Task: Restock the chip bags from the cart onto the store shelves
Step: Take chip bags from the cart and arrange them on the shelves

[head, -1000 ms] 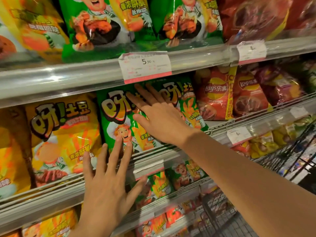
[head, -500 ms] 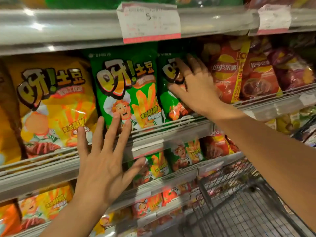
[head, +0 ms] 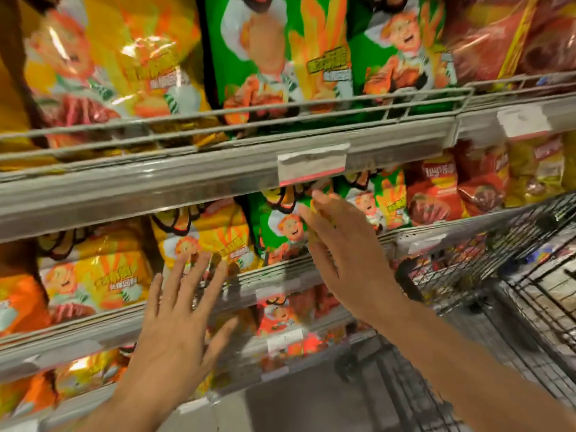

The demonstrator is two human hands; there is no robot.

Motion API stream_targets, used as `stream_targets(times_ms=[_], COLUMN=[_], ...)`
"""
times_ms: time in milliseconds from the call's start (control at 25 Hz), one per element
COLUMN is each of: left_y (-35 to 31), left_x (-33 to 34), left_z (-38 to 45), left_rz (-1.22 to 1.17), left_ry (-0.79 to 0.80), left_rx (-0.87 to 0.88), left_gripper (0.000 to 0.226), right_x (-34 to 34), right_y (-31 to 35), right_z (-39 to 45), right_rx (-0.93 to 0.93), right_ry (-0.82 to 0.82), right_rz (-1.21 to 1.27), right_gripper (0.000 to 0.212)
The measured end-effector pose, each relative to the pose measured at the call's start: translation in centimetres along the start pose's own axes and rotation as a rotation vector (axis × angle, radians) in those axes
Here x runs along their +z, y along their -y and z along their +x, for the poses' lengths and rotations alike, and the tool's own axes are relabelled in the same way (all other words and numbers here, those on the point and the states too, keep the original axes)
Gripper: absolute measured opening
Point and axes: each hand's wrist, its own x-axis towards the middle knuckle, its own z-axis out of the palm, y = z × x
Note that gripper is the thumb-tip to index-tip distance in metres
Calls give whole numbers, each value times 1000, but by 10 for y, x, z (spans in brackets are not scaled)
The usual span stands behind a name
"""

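Observation:
Green chip bags (head: pixel 280 51) and yellow chip bags (head: pixel 118 67) stand on the upper shelf behind a wire rail (head: pixel 237 120). On the shelf below, my right hand (head: pixel 346 257) reaches with straight fingers toward a smaller green chip bag (head: pixel 277 232); the fingertips overlap its right edge, contact unclear. My left hand (head: pixel 177 322) is spread flat with nothing in it, in front of the lower shelf rail, just below the small yellow chip bags (head: pixel 215 238). The wire cart (head: pixel 498 275) stands at the right.
Red chip bags (head: pixel 436 198) fill the right part of the shelves. Price tags (head: pixel 311 165) hang on the shelf edges. More small bags sit on the lowest shelf (head: pixel 280 319). Grey floor (head: pixel 296 406) shows under the shelves, next to the cart.
The view has dropped one shelf lower. My right hand came off the green bag on the upper shelf and moved down-left to the smaller green bag. My left hand stays spread.

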Motion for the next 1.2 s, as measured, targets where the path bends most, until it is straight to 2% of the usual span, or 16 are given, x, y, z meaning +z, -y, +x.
stream_targets(times_ms=[120,280,360,440,520,600,640,760,960,1080,1200], left_y=[8,16,16,24,42,67,82,116,129,142,167], left_x=[24,31,24,16,6,3,5,7,10,6,-4], left_z=[-2,-1,2,-8,-34,-57,-67,-82,-92,-91,-111], left_rz=[-76,-10,-33,-75,-154,-120,-88,-61,-82,-226,-312], left_ry=[56,44,62,11,-47,-60,-50,45,65,-4,-154], left_rx=[-61,-43,-15,26,-16,-94,-123,-181,-148,-100,-78], left_gripper=[79,88,90,84,81,80,80,83,91,89,74], right_x=[20,24,20,23,35,50,61,94,110,112,121], right_y=[-3,3,10,29,62,97,114,148,162,186,231], right_z=[38,64,66,63,54,48,47,47,45,46,50], right_rx=[70,195,238,211,62,-106,-120,5,120,99,-15], right_ry=[88,309,324,242,127,152,197,310,398,358,376], right_rz=[-255,-531,-616,-663,-565,-372,-285,-205,-315,-341,-146], right_gripper=[52,67,67,62,62,66,66,65,61,60,59])
